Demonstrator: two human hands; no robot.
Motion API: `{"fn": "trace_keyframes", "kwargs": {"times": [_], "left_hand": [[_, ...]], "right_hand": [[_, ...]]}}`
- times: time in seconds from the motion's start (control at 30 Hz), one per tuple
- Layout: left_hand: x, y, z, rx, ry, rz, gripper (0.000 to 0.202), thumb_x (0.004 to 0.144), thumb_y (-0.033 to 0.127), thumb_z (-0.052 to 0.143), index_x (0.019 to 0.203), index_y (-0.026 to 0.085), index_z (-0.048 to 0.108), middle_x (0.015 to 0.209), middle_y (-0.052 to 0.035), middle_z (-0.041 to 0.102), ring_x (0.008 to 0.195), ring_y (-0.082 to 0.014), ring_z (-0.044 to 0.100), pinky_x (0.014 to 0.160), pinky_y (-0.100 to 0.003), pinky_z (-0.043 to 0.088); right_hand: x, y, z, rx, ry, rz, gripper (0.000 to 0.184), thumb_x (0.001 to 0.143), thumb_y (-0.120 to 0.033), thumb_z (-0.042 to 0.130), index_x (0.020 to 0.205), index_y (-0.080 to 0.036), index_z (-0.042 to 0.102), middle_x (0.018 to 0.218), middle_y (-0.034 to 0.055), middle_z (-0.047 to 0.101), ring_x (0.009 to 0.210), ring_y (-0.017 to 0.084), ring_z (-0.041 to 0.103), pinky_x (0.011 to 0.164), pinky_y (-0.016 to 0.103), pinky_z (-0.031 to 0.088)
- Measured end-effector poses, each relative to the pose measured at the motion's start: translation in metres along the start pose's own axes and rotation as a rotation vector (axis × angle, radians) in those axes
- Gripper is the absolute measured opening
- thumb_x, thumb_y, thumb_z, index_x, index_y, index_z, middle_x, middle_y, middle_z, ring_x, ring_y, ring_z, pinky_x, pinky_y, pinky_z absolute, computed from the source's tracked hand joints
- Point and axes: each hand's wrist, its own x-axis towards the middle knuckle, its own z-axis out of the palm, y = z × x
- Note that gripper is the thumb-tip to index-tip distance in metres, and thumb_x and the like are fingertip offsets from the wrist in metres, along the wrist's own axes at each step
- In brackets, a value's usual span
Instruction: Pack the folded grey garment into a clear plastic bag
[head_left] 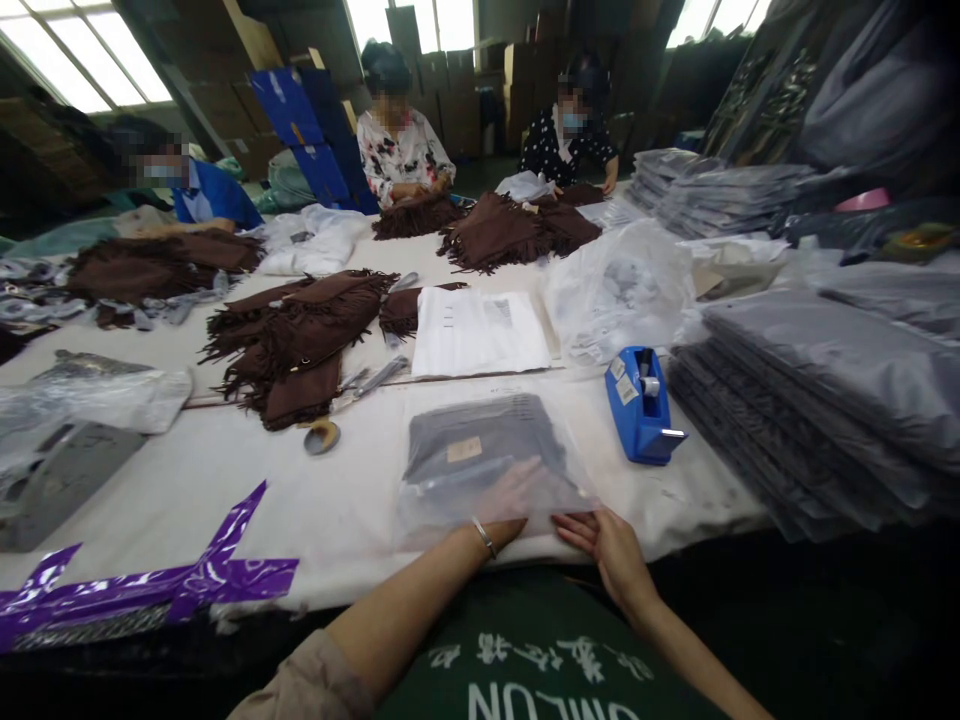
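A clear plastic bag (pixel 480 455) with a folded dark grey garment inside lies flat on the white table (pixel 300 490) in front of me. My left hand (pixel 514 495) is slid inside the bag's open near end, seen through the plastic, palm down. My right hand (pixel 604 540) pinches the bag's near right edge with its fingertips. A blue tape dispenser (pixel 643 405) stands just right of the bag.
Stacks of bagged grey garments (pixel 825 400) fill the right side. Brown fringed garments (pixel 300 335), scissors (pixel 367 385), a white folded sheet (pixel 476 330) and a crumpled plastic bag (pixel 622 290) lie beyond. Purple tape strips (pixel 150 585) lie at left. Three people work at the far side.
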Motion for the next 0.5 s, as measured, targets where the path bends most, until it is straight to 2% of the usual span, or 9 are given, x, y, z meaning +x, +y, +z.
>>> {"fn": "trace_keyframes", "kwargs": {"times": [0.07, 0.17, 0.27, 0.33, 0.4, 0.43, 0.5], "left_hand": [[0.013, -0.013, 0.001, 0.007, 0.022, -0.005, 0.046, 0.088, 0.007, 0.018, 0.13, -0.004, 0.036, 0.138, -0.0228, 0.037, 0.133, -0.0285, 0.022, 0.108, -0.044, 0.022], [0.031, -0.026, 0.002, 0.006, 0.032, 0.02, 0.045, 0.086, 0.005, 0.022, 0.125, -0.005, 0.041, 0.133, -0.0235, 0.044, 0.133, -0.0274, 0.022, 0.107, -0.045, 0.024], [0.028, -0.018, 0.0, 0.01, 0.045, 0.039, 0.046, 0.087, 0.007, 0.017, 0.121, -0.007, 0.044, 0.132, -0.0245, 0.044, 0.132, -0.0296, 0.022, 0.106, -0.047, 0.024], [0.004, -0.002, -0.008, 0.01, 0.028, 0.073, 0.043, 0.089, 0.011, 0.023, 0.122, -0.002, 0.046, 0.132, -0.022, 0.046, 0.13, -0.029, 0.029, 0.105, -0.043, 0.029], [-0.035, 0.014, -0.021, -0.008, -0.016, 0.162, 0.038, 0.088, 0.015, 0.039, 0.124, 0.009, 0.048, 0.13, -0.0155, 0.051, 0.126, -0.0241, 0.039, 0.104, -0.035, 0.036], [-0.057, 0.021, -0.029, -0.016, -0.02, 0.218, 0.039, 0.087, 0.016, 0.045, 0.126, 0.015, 0.048, 0.128, -0.0117, 0.054, 0.125, -0.0214, 0.042, 0.103, -0.032, 0.038], [-0.1, 0.028, -0.046, 0.025, 0.092, 0.239, 0.044, 0.086, 0.012, 0.048, 0.13, 0.019, 0.045, 0.128, -0.0088, 0.055, 0.128, -0.0211, 0.038, 0.105, -0.036, 0.039]], "right_hand": [[-0.003, 0.003, 0.0, -0.019, -0.009, -0.006, 0.04, 0.08, -0.05, 0.06, 0.085, -0.01, 0.057, 0.088, 0.0157, 0.068, 0.09, 0.032, 0.065, 0.075, 0.041, 0.057], [-0.008, 0.004, -0.001, -0.029, -0.018, -0.007, 0.04, 0.079, -0.051, 0.06, 0.083, -0.011, 0.056, 0.092, 0.0167, 0.068, 0.092, 0.031, 0.064, 0.075, 0.04, 0.057], [-0.015, 0.002, -0.003, -0.022, -0.068, 0.07, 0.044, 0.08, -0.055, 0.057, 0.086, -0.011, 0.059, 0.095, 0.0177, 0.068, 0.091, 0.031, 0.065, 0.073, 0.039, 0.057], [-0.022, 0.0, -0.004, -0.054, -0.186, 0.202, 0.055, 0.082, -0.062, 0.048, 0.09, -0.01, 0.062, 0.097, 0.0193, 0.067, 0.089, 0.031, 0.065, 0.068, 0.038, 0.057], [-0.028, -0.003, 0.001, -0.142, -0.335, 0.25, 0.06, 0.084, -0.065, 0.041, 0.094, -0.011, 0.065, 0.102, 0.0185, 0.066, 0.092, 0.03, 0.064, 0.071, 0.04, 0.056], [-0.029, -0.005, 0.006, -0.22, -0.391, 0.201, 0.057, 0.085, -0.063, 0.041, 0.098, -0.012, 0.065, 0.105, 0.0165, 0.066, 0.095, 0.03, 0.063, 0.077, 0.041, 0.055], [-0.029, -0.006, 0.021, -0.453, -0.457, -0.018, 0.044, 0.086, -0.054, 0.047, 0.104, -0.018, 0.066, 0.112, 0.0108, 0.064, 0.104, 0.027, 0.059, 0.092, 0.043, 0.047]]}}
